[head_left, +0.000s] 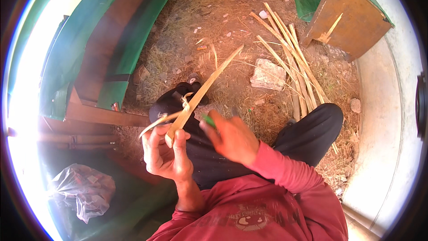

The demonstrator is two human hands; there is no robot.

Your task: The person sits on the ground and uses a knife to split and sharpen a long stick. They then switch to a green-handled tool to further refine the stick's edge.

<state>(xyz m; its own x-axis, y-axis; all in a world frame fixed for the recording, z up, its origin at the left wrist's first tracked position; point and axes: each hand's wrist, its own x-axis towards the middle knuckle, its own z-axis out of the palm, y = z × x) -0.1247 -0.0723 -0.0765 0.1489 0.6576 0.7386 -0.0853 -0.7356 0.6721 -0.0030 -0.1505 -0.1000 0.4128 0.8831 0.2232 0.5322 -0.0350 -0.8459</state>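
Note:
My left hand (pixel 168 155) grips the near end of a long, flat pale strip (pixel 205 90) that looks like bamboo or wood. The strip tilts away to the upper right and tapers to a point. A thin peeled sliver (pixel 157 122) and a small curl of shaving stand out along its left side. Beside the strip, my right hand (pixel 235 139) is closed around a tool with a green handle (pixel 208 121). Motion blurs this hand, and I cannot make out the tool's working end. Both hands are above my dark trousers (pixel 307 135).
Several long pale strips (pixel 296 64) lie piled on the straw-strewn ground at the right, next to a pale stone block (pixel 268 74). Green-covered wooden boards (pixel 133 40) flank the left. A clear plastic bag (pixel 87 189) sits lower left. A brown wooden panel (pixel 352 15) leans upper right.

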